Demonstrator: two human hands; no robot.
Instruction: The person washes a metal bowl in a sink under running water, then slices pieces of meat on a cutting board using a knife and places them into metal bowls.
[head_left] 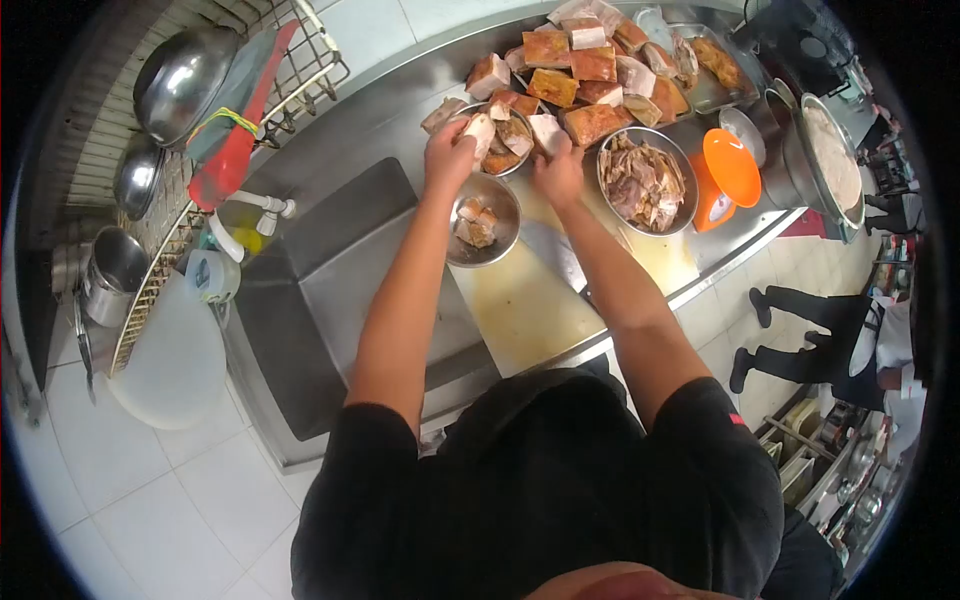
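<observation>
Reaching over the table (pixel 458 350), both hands work near its far side. The left hand (pixel 450 158) has its grip closed on a pale chunk (pixel 480 135); the right hand (pixel 560 172) has its grip closed on a pale block (pixel 546 130), fingers along its near edge. Between them sits a metal bowl (pixel 527 158) of browned meat pieces (pixel 513 136). Just nearer the person is a small bowl (pixel 512 238) with a few scraps (pixel 476 222) in it. Beyond the hands, roasted blocks (pixel 594 65) lie heaped, and to their right a metal tray (pixel 706 103) holds more meat. A larger bowl (pixel 690 212) full of torn meat (pixel 645 183) stands beside an orange scale (pixel 732 168). Under the right forearm, something flat and grey, perhaps a blade (pixel 556 250), lies partly hidden on the yellowed board (pixel 530 315). The sink (pixel 345 270) is to the left.
</observation>
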